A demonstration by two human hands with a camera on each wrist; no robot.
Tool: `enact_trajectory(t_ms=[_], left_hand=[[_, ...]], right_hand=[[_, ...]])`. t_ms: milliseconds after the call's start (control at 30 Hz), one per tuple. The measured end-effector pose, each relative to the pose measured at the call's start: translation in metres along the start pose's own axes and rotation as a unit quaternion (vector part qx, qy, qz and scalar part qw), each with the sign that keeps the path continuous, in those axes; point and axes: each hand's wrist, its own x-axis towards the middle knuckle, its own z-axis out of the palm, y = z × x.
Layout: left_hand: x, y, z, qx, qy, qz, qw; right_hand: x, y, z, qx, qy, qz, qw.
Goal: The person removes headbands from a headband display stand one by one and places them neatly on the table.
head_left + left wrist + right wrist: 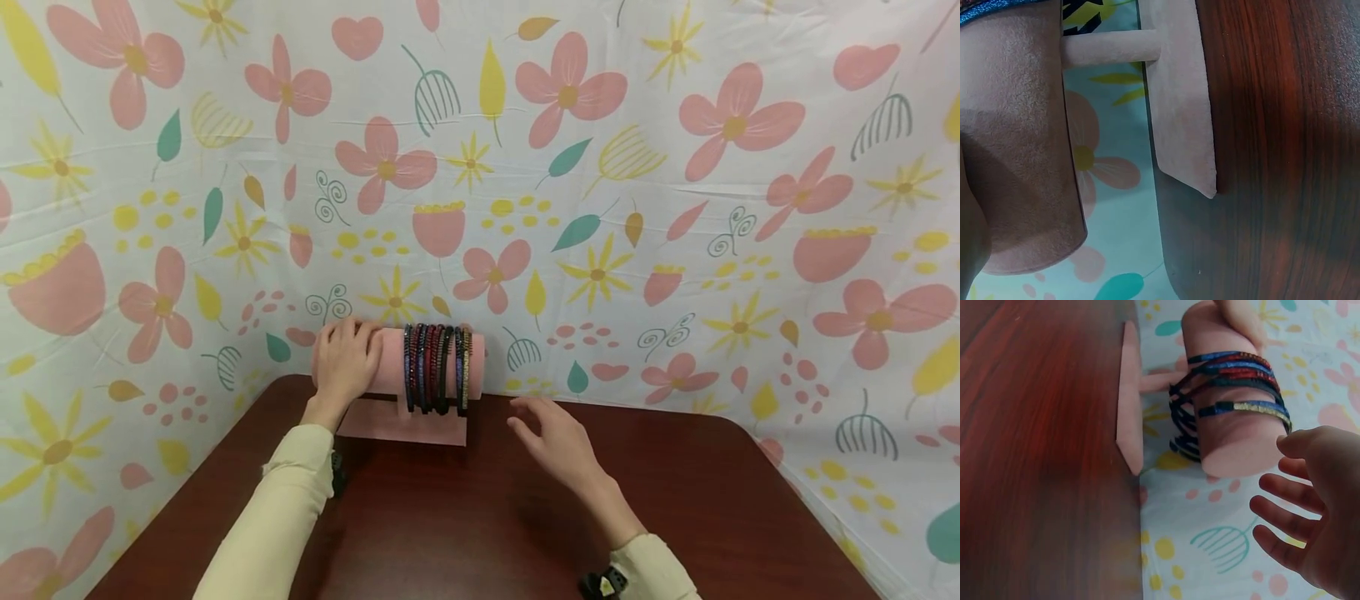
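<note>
A pink padded display stand [388, 361] with a horizontal roll stands at the table's back edge. Several dark, red, blue and gold bands [438, 367] circle the roll, mostly right of its middle. My left hand [348, 358] grips the roll's left end from above; the left wrist view shows only a sliver of it beside the roll [1022, 137]. To the right of the stand, my right hand [558, 442] is in the air, fingers relaxed and holding nothing. In the right wrist view, its fingers [1288, 494] are spread near the roll's bare end [1241, 453], apart from it.
The dark red-brown table [442, 517] has rounded back corners. Behind it and at both sides hangs a white cloth [480, 83] printed with flowers and leaves. The stand's flat base [412, 423] rests on the table.
</note>
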Motion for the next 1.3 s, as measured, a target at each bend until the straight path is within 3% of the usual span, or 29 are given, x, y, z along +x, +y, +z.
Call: enact_trajectory(t_ms=[200,600,933,1300], left_hand=[[-0.001,-0.001,0.002,0.026,0.022,0.019,0.9992],[-0.003,-0.001,0.004,0.027,0.037,0.018,0.9988],[-0.004,-0.002,0.009,0.031,0.091,0.038,0.9946],[-0.004,-0.004,0.013,0.038,0.096,0.035,0.9941]], right_hand=[[0.012,-0.011,0.007,0.019,-0.005,0.021,0.9996],[0.028,-0.02,0.02,0.022,-0.011,0.03,0.9992],[0.046,-0.028,0.027,0.029,-0.006,0.023,0.9993],[0.063,-0.037,0.03,0.059,0.002,0.015,0.9982]])
